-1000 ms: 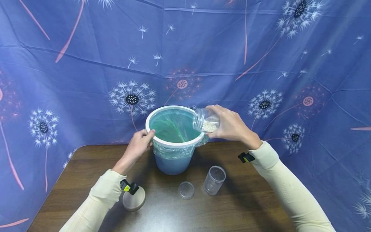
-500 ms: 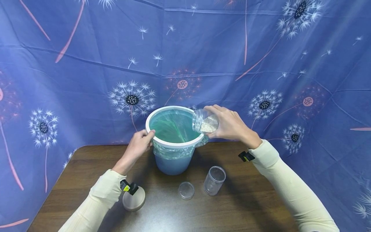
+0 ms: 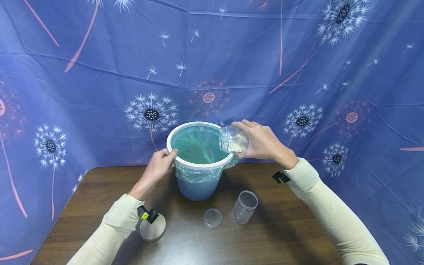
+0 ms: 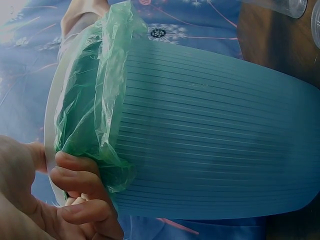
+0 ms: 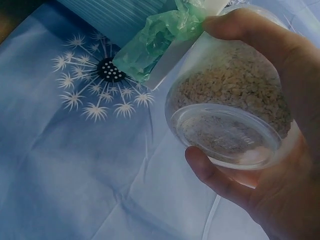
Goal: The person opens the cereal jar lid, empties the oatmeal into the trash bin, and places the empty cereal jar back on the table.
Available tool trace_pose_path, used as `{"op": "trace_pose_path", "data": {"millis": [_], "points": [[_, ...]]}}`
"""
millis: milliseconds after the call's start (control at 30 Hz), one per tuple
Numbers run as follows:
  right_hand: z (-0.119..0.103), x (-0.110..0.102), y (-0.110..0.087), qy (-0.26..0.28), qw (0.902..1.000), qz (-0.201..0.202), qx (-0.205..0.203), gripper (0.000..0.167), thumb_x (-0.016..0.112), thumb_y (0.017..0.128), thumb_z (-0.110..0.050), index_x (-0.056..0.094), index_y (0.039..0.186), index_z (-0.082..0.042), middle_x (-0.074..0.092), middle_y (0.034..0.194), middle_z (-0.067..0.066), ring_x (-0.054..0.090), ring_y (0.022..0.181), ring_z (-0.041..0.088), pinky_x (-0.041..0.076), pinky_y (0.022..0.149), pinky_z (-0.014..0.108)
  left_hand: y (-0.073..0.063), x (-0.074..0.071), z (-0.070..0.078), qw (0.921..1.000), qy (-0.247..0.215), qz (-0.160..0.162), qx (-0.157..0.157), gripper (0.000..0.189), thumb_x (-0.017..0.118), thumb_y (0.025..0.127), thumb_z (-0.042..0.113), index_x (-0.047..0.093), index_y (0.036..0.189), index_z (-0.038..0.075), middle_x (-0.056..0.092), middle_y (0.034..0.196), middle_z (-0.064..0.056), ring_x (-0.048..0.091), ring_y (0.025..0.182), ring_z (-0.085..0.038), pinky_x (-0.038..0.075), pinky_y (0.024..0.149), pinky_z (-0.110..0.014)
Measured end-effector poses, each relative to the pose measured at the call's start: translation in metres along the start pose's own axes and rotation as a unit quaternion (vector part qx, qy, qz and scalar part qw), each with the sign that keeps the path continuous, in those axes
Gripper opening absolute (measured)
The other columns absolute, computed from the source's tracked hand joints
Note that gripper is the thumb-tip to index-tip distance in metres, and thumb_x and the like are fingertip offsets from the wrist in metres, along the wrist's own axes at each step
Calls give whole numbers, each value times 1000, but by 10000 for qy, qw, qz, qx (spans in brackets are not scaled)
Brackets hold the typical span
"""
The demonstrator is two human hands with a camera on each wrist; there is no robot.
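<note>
A blue trash bin (image 3: 198, 189) with a white rim (image 3: 170, 138) and a green plastic liner (image 3: 195, 147) stands on the table. My left hand (image 3: 159, 165) pinches the rim on its left side; in the left wrist view several fingers (image 4: 82, 182) curl under it against the liner. My right hand (image 3: 263, 141) grips a clear jar (image 3: 226, 138) of pale flakes, which look like oats (image 5: 230, 80). Tipped on its side, the jar has its open mouth at the bin's right rim, facing inward. Many flakes lie along its lower wall.
On the brown table (image 3: 185, 250), an uncovered clear jar (image 3: 245, 208) stands right of the bin's front. Near it lies a clear round lid (image 3: 212, 218). A beige round lid (image 3: 153, 228) is by my left wrist. Blue dandelion-print cloth (image 3: 232, 55) hangs behind.
My right hand has shifted slightly left with the jar. Its flakes have slid toward the mouth. The left hand and the bin hold the same place.
</note>
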State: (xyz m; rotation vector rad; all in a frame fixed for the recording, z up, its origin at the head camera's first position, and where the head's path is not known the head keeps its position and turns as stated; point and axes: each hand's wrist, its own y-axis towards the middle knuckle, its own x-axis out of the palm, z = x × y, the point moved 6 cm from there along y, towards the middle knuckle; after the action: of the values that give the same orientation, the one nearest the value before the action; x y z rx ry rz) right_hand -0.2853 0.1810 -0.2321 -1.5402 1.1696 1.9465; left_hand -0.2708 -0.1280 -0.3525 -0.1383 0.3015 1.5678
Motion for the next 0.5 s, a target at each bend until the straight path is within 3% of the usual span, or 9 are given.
{"op": "trace_pose_path", "data": {"millis": [267, 500], "points": [[0, 0, 2, -100, 9999, -51, -30, 103, 97, 63, -49, 56, 152, -15, 65, 141, 12, 68, 116, 41, 57, 75, 58, 0, 1, 0, 10000, -70, 5, 41, 38, 60, 109, 31, 52, 79, 9, 55, 68, 0, 47, 57, -10, 38, 55, -24], [-2, -2, 3, -173, 9997, 66, -164, 102, 98, 61, -48, 58, 150, -16, 66, 133, 9, 69, 110, 38, 58, 73, 56, 0, 1, 0, 9999, -87, 14, 50, 37, 60, 109, 30, 52, 79, 9, 55, 68, 1, 47, 57, -9, 38, 55, -23]]}}
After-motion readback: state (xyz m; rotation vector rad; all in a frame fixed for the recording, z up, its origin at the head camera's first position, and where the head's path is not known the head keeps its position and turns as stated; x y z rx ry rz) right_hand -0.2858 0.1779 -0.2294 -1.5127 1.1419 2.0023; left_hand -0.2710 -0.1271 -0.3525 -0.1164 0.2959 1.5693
